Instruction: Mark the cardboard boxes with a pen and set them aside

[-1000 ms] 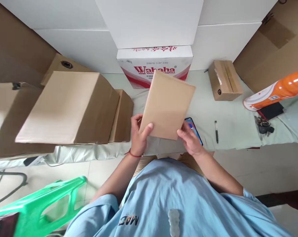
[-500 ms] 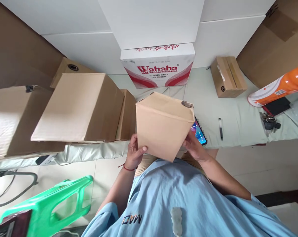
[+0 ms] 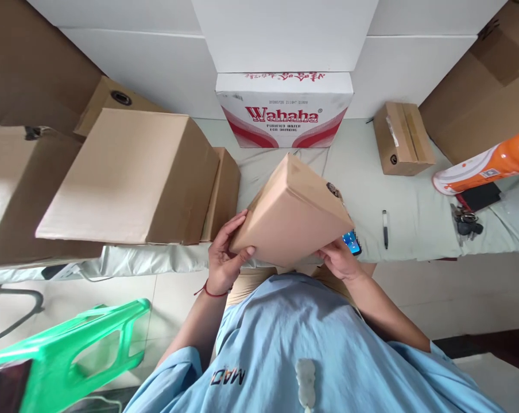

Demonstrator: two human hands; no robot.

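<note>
A brown cardboard box (image 3: 291, 212) is held tilted in front of my body, over the table's near edge. One corner of it points away from me, and a dark round mark shows on its top right side. My left hand (image 3: 227, 252) grips the left corner, thumb on the near face and fingers along the side. My right hand (image 3: 339, 258) holds the lower right edge, with its fingers partly hidden beneath the box. Behind the box's right corner, a phone (image 3: 352, 242) with a lit screen lies partly covered from view.
Several cardboard boxes, including a large one (image 3: 113, 172), stand on the left. A white-and-red Wahaha carton (image 3: 285, 115) is at the back. To the right are a small taped box (image 3: 403, 137), a pen (image 3: 385, 229), keys (image 3: 468, 223) and an orange bottle (image 3: 487, 163). A green stool (image 3: 48, 350) stands lower left.
The box has turned and tipped in my hands, so its corner now points away and its left side shows. My left hand has shifted slightly left and up. More of the phone is covered.
</note>
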